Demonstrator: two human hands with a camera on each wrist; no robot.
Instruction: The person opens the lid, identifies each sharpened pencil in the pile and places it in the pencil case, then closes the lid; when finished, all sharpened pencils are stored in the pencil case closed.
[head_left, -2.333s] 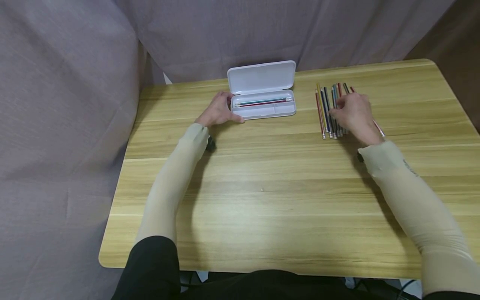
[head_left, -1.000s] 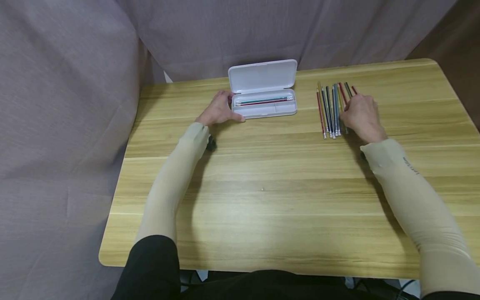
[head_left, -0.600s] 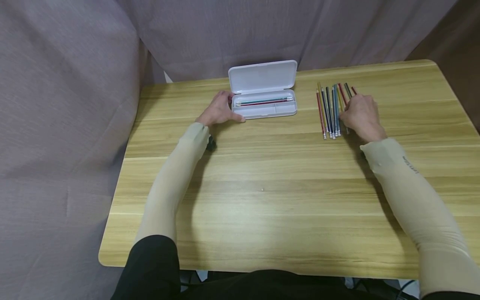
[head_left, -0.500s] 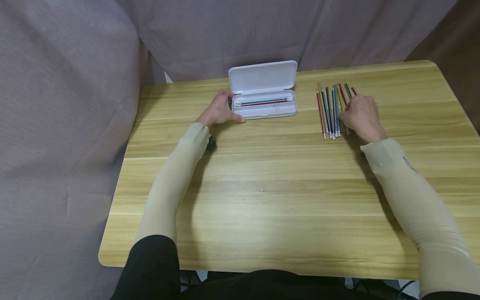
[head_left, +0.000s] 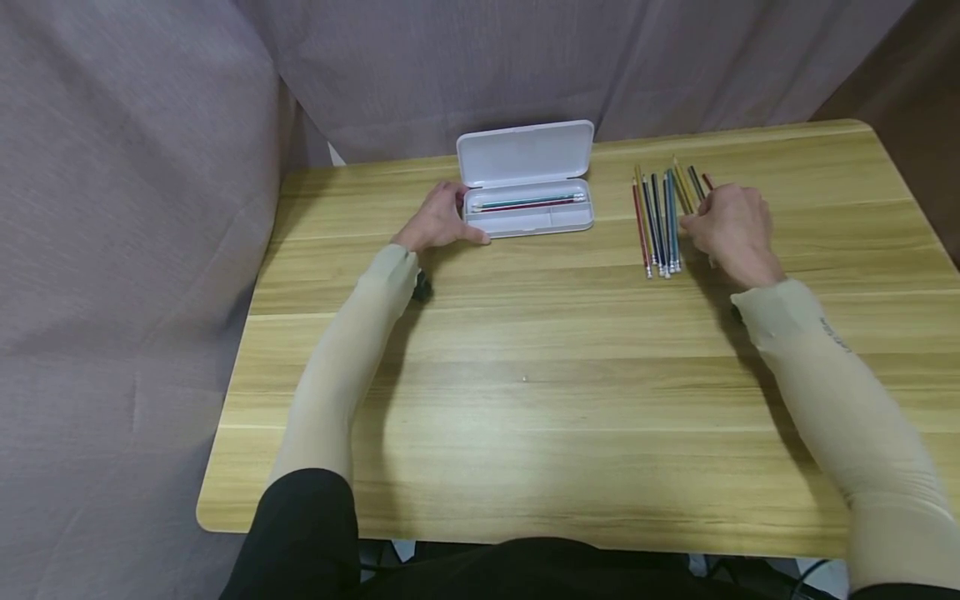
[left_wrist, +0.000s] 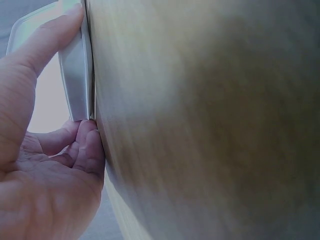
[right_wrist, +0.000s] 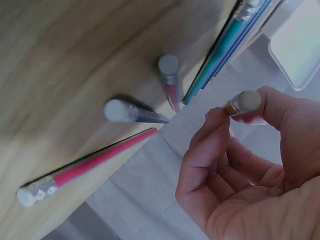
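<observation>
Yellow pencil [head_left: 684, 185] now pinched in right hand [head_left: 731, 232] fingers [right_wrist: 220, 132], raised off row of pencils [head_left: 660, 221] on surface [head_left: 525, 375]; half second earlier it lay flat. Pick-up judged begun. Left hand [head_left: 437, 221] unmoved, gripping end of open case [head_left: 528, 208].

Small dark lettering on the right forearm sleeve [head_left: 834, 335], too tiny and blurred to read. No legible text, brand or number on the white pencil case [head_left: 527, 180], on the pencils [head_left: 660, 218], or on the desk [head_left: 570, 375]. Nothing readable in either wrist view.
</observation>
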